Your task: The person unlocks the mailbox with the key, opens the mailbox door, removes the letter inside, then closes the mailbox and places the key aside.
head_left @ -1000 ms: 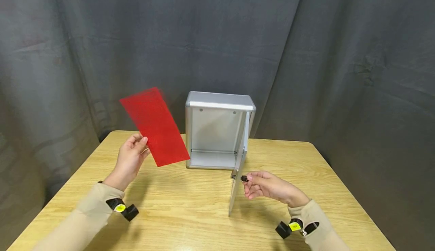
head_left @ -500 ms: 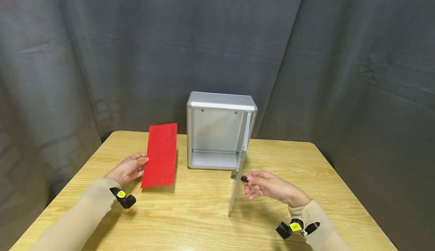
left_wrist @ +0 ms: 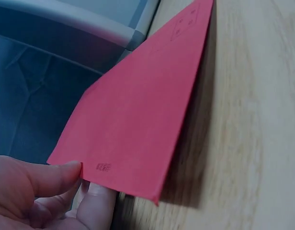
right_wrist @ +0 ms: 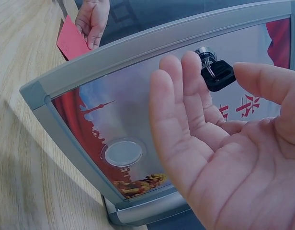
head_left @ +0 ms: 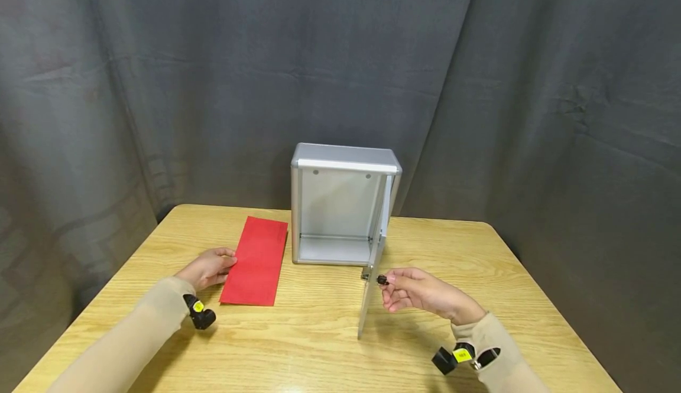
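Note:
By its left edge my left hand (head_left: 208, 268) pinches a red envelope (head_left: 258, 263), held low over the table left of the box. Small dark print shows on the envelope (left_wrist: 133, 115) in the left wrist view, where its near corner lifts over a shadow. A silver metal box (head_left: 340, 204) stands upright with its door (head_left: 372, 286) swung open toward me. My right hand (head_left: 425, 292) holds the black-headed key (right_wrist: 218, 76) between thumb and index finger, at the lock (right_wrist: 205, 51) in the door. The other fingers of that hand are loosely bent near the door's printed face.
The wooden table (head_left: 314, 351) carries the box near its back edge. A grey curtain (head_left: 266, 74) hangs behind and along both sides. Inside, the box shows bare pale walls. A round window (right_wrist: 123, 153) sits in the door's printed panel.
My left hand has lowered the red envelope from a raised, tilted position down close to the table. My right hand, the key and the door have stayed in place.

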A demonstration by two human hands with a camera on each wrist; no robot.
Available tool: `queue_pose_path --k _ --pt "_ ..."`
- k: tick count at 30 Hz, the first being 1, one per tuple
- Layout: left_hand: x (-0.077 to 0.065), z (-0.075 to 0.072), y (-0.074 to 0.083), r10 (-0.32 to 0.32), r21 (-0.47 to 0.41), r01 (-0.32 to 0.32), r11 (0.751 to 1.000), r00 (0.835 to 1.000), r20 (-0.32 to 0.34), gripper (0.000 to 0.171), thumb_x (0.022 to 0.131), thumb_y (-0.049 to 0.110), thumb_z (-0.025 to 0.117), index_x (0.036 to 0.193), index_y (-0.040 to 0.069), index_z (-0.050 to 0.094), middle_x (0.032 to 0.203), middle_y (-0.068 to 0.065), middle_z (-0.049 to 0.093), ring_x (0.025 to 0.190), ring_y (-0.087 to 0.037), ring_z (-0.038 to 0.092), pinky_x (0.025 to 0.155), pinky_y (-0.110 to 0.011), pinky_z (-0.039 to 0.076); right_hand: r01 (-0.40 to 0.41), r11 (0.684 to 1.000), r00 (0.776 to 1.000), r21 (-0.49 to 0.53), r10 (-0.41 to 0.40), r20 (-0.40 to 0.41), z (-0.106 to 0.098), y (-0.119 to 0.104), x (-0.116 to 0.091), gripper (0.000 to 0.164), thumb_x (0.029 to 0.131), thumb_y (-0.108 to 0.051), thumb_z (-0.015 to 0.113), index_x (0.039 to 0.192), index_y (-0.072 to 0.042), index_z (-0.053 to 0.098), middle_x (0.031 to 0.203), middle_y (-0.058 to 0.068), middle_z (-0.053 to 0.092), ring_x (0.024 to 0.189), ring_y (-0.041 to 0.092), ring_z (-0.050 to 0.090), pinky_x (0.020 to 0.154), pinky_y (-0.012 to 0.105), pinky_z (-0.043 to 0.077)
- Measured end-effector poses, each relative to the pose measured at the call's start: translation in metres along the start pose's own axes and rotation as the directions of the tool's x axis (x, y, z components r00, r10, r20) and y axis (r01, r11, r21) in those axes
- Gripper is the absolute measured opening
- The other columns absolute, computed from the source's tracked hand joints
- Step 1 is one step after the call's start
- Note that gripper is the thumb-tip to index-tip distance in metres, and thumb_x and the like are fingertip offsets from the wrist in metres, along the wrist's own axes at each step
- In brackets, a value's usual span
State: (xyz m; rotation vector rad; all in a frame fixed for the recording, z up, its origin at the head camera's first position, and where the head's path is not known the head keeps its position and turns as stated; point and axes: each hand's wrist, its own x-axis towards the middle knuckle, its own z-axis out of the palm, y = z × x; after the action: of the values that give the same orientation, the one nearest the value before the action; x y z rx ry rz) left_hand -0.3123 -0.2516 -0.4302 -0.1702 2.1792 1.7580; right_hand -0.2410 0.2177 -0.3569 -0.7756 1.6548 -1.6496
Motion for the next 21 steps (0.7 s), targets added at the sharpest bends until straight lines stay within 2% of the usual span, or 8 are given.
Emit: queue_pose_path --k 10,16,21 --pt "0.0011 0.0044 0.0006 0.017 0.065 -0.016 0.998 1.0 -0.016 0.018 0.101 0.006 0.045 0.114 -0.006 0.047 0.088 -0.003 0.055 0.079 -0.015 0.053 0.067 -0.027 0.051 0.0 1.0 1.0 -0.015 0.0 -0.001 0.0 -0.001 0.0006 0.019 0.106 -0.015 0.034 0.107 -0.002 0.049 0.096 0.0 0.063 0.089 0.009 0.065 0.084 0.025 0.057" --pt "0.0043 0.0063 0.0036 -0.008 0.084 0.012 0.996 0.999 -0.048 0.018 0.099 0.005 0.045 0.112 -0.007 0.048 0.087 -0.004 0.055 0.076 -0.013 0.056 0.066 -0.026 0.053 -0.006 1.0 1.0 -0.017 0.006 -0.006 -0.0008 -0.0004 0.0005 0.02 0.106 -0.016 0.035 0.106 -0.003 0.05 0.095 0.0 0.064 0.089 0.009 0.065 0.084 0.025 0.057" --pt "0.0048 0.0097 0.0069 -0.002 0.167 0.017 0.986 0.996 -0.089 0.013 0.097 0.005 0.046 0.105 -0.006 0.048 0.083 -0.005 0.055 0.069 -0.014 0.055 0.061 -0.027 0.053 -0.008 1.0 1.0 -0.017 0.008 -0.007 -0.0012 0.0 0.0007 0.021 0.106 -0.017 0.035 0.107 -0.003 0.05 0.095 -0.001 0.063 0.088 0.009 0.065 0.084 0.025 0.057"
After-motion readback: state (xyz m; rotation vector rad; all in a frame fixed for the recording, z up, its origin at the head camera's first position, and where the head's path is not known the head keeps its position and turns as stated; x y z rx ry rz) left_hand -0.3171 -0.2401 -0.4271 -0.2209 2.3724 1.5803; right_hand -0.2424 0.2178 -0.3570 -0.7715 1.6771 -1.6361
